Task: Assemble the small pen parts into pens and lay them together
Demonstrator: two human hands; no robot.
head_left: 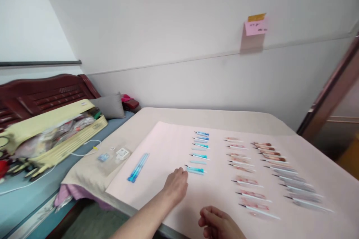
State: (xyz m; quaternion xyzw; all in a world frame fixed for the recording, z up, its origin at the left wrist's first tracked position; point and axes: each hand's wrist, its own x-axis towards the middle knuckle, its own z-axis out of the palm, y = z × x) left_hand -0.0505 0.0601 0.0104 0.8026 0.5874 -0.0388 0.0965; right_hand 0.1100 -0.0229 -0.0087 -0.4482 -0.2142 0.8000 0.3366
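My left hand [176, 185] reaches over the pale pink sheet [165, 145], its fingers drawn together at the tip end of a blue pen [196, 170]. Its fingertips cover that end of the pen. My right hand [218, 222] hovers near the front edge with fingers loosely curled and nothing visible in them. Behind the blue pen lies a column of more blue and teal pens [200, 145], dark tips to the left. Columns of pink pens [248, 182] and of brown and grey pens [273, 154] lie to the right.
Several blue pens [138, 168] lie slantwise together on the left of the sheet. A clear plastic bag [117, 157] with small cards is beside the sheet. A bed [114, 123] with a cream-coloured open case [56, 115] stands left. A pink note [255, 27] hangs on the wall.
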